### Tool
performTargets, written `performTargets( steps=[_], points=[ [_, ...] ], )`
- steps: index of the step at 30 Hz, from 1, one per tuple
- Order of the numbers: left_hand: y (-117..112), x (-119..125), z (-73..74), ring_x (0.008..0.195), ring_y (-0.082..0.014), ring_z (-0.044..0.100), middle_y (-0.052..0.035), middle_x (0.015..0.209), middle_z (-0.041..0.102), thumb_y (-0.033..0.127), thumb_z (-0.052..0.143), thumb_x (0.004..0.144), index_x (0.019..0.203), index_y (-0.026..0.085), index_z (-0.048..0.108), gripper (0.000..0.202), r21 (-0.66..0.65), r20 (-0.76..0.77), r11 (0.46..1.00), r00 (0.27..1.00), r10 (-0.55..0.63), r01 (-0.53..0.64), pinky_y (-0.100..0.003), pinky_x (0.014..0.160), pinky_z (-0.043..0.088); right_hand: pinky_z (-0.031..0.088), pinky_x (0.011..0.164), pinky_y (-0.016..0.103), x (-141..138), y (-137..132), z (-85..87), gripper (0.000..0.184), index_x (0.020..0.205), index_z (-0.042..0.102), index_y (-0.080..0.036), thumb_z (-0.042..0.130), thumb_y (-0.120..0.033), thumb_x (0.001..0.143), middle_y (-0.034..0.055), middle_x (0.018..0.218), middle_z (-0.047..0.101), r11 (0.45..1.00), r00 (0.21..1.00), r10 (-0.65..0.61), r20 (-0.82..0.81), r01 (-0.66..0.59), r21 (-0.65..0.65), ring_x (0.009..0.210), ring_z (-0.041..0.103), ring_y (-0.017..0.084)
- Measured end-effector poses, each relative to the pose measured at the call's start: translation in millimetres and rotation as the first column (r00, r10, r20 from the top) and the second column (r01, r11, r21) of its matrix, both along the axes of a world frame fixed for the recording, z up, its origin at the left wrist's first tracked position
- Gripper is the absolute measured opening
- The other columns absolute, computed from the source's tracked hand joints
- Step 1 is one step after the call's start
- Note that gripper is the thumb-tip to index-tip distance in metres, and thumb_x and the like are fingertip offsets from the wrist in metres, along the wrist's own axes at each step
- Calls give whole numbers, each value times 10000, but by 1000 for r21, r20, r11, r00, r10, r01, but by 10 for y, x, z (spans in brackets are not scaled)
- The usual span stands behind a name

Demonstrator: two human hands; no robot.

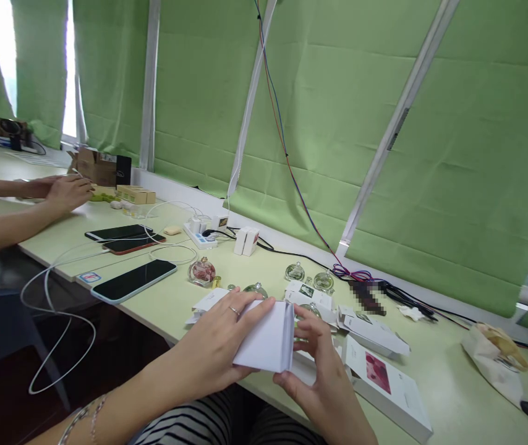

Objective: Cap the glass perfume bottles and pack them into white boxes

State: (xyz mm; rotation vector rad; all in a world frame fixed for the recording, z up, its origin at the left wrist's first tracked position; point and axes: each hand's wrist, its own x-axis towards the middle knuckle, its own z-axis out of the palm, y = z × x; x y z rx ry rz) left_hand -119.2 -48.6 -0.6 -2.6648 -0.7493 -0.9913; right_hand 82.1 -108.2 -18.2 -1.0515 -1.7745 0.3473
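Note:
A small white cardboard box (264,337) is in my left hand (215,343), its fingers over the top and the thumb along the lower side. My right hand (317,364) is at the box's right end, fingers curved and apart, its thumb by the lower corner. Whether its fingertips press on the box is hard to tell. Behind the hands stand a green glass perfume bottle (255,289) and a pink one (201,272). Two more green bottles, one (294,271) beside the other (323,281), stand farther back. Another green bottle is partly hidden behind my right fingers.
Flattened white cartons (370,334) and a white box with a red picture (387,383) lie at right. Phones (134,281), looping white cables and a power strip (200,235) are at left. A co-worker's hands (67,190) are at far left. A cloth pouch (491,364) lies far right.

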Motion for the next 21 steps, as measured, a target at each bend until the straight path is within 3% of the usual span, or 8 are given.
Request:
performTargets(
  steps=[4, 12, 21],
  points=[
    [-22, -16, 15, 1120, -316, 461, -146, 1271, 438, 259, 689, 678, 1386, 254, 226, 846, -7, -5, 1000, 1000, -7, 7, -480, 909, 417, 506, 842, 298, -2, -4, 24, 359, 1063, 457, -242, 587, -160, 738, 84, 1339, 423, 999, 999, 43, 32, -44, 18, 1153, 491, 209],
    [-108, -15, 120, 1106, -305, 466, -114, 1248, 451, 275, 685, 693, 1369, 311, 293, 783, -1, -112, 1000, 993, -23, 23, -451, 890, 419, 497, 854, 292, -10, -28, 41, 353, 1083, 458, -240, 590, -216, 757, 88, 1326, 427, 998, 991, 67, 115, -66, -8, 1197, 452, 214],
    [-95, -4, 76, 1097, -310, 474, -117, 1236, 442, 187, 732, 608, 1364, 333, 268, 899, -43, -184, 999, 983, -4, -4, -441, 877, 433, 430, 975, 322, 98, -104, 167, 412, 1185, 455, -283, 560, -196, 796, 48, 1363, 408, 985, 957, 115, 265, -76, -152, 1247, 413, 194]
  ],
)
